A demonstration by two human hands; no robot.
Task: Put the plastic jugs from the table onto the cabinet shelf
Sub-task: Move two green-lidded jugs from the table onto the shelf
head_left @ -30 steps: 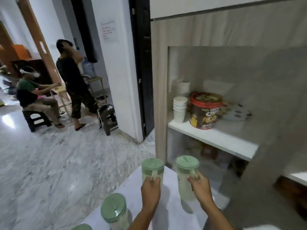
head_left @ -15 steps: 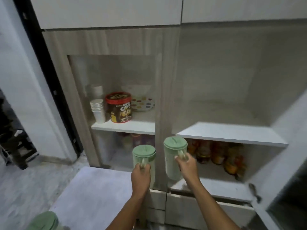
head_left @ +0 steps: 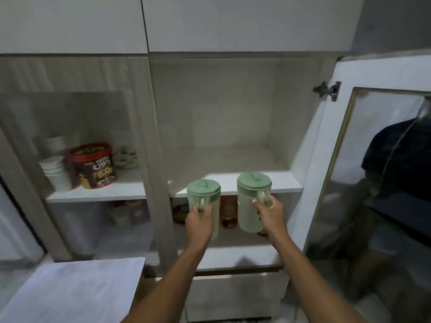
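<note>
While both jugs hung in front of the shelf point(head_left: 235, 183) edge, the step called, in my judgement, for lifting them until their bases cleared that edge, then setting them well back on the bare board, upright and apart, without knocking the open door point(head_left: 326, 183) at the right. The left hand point(head_left: 199, 220) was closed round the handle of the left jug point(head_left: 205, 197), the right hand point(head_left: 270, 214) round the handle of the right jug point(head_left: 250, 199), which was held slightly higher. Both were pale, translucent plastic with round green lids, upright and seemingly empty.
</note>
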